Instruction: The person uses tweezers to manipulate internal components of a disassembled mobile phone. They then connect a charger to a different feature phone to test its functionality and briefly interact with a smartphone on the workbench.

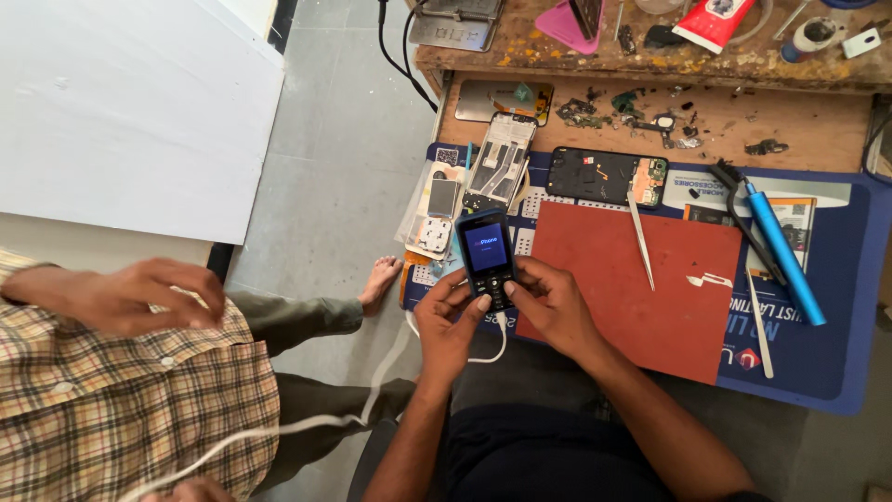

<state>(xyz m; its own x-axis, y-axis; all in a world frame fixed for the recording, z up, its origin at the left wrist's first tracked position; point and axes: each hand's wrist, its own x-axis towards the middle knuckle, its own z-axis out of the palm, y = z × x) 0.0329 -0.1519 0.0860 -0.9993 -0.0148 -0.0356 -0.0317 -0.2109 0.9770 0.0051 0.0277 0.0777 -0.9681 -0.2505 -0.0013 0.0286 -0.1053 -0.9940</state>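
Observation:
Both my hands hold a small dark keypad phone (487, 255) with a lit blue screen, upright over the near left corner of the work mat. My left hand (449, 316) grips its lower left side, thumb on the keys. On the lower right side, my right hand (552, 304) has its thumb on the keypad too. A white cable (390, 364) is plugged into the phone's bottom end and trails down to the left.
A red pad (650, 307) lies on the blue mat (836, 363) with tweezers (640, 239), a blue tool (786, 253) and opened phones (604, 176). Another person in a checked shirt (111, 390) sits at left, hand (139, 296) raised, bare foot (380, 281) on the grey floor.

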